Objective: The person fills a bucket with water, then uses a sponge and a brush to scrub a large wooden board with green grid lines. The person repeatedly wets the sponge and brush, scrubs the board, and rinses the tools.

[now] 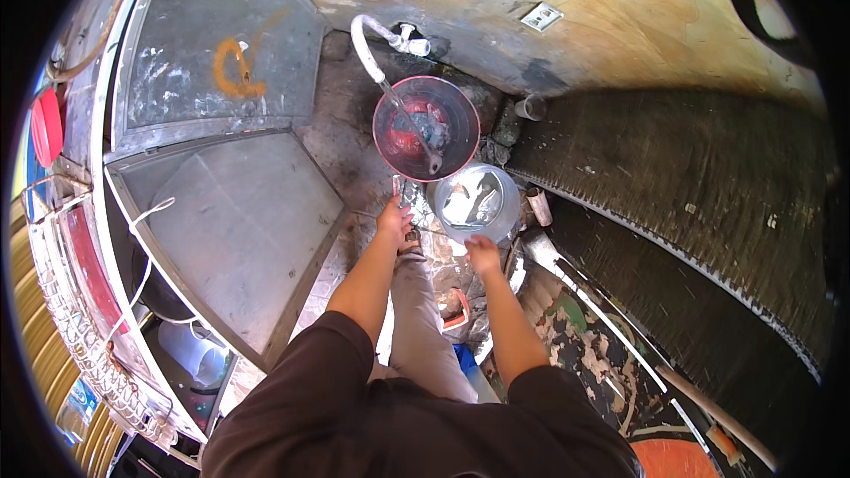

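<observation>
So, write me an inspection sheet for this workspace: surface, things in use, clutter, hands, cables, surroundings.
Surface: patchy, worn floor.
Things in use: white hose curving from a white tap toward a red-rimmed bucket; red and pale contents, not identifiable. Clear tub beside it.
Clutter: small cup by the wall, pale container right of the tub.
Hands: left hand near the bucket, right hand at the tub's near side; grip and contact unclear.
Cables: white cord along the cabinet; its ends unclear.
Surroundings: yellowish wall with a socket plate, dark boards at right.
</observation>
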The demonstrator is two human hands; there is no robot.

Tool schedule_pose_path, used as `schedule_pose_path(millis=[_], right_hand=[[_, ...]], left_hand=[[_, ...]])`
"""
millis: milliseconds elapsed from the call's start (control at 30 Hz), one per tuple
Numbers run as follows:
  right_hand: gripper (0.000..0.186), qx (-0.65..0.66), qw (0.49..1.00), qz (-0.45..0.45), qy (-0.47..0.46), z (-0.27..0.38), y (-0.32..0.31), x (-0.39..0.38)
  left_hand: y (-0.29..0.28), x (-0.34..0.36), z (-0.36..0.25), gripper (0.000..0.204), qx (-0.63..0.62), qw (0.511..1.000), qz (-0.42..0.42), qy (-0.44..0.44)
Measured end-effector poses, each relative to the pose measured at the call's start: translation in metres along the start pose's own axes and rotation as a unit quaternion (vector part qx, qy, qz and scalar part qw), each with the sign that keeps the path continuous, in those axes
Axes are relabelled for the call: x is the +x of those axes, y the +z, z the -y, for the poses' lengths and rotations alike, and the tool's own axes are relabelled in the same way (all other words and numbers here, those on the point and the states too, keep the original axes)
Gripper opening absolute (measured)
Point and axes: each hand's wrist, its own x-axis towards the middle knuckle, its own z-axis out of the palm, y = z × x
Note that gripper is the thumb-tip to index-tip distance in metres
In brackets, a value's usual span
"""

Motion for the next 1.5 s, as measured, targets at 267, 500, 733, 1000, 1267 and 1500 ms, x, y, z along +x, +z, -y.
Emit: schedule_pose_path(millis=[267,500,733,1000,1267,1500], right_hand=[[0.035,0.033,0.995,0.058,-0.076,0.104,0.053,0.121],[0.02,0.258,0.955,0.141,-0.035,0.135,0.098,0.161],[0.016,0.458,0.874,0.165,-0.012,0.144,0.134,0.228],[0.026,0.513,0.816,0.259,0.062,0.147,0.178,0.212],[0.011,0.181,0.977,-0.098,-0.063,0.192,0.171,0.206],[0.019,0.211,0.955,-0.002,-0.208,0.184,0.168,0.186]], left_hand=[[0.06,0.058,-0.078,0.055,-0.067,0.989,0.076,0.109],[0.094,0.127,-0.134,0.028,-0.015,0.982,0.127,0.137],[0.109,0.139,-0.112,0.009,0.022,0.988,0.041,0.147],[0.09,0.157,-0.113,0.015,-0.038,0.981,0.029,0.19],[0.081,0.112,-0.101,0.024,0.107,0.931,-0.044,0.346],[0.049,0.191,-0.079,0.027,-0.183,0.974,0.079,0.104]])
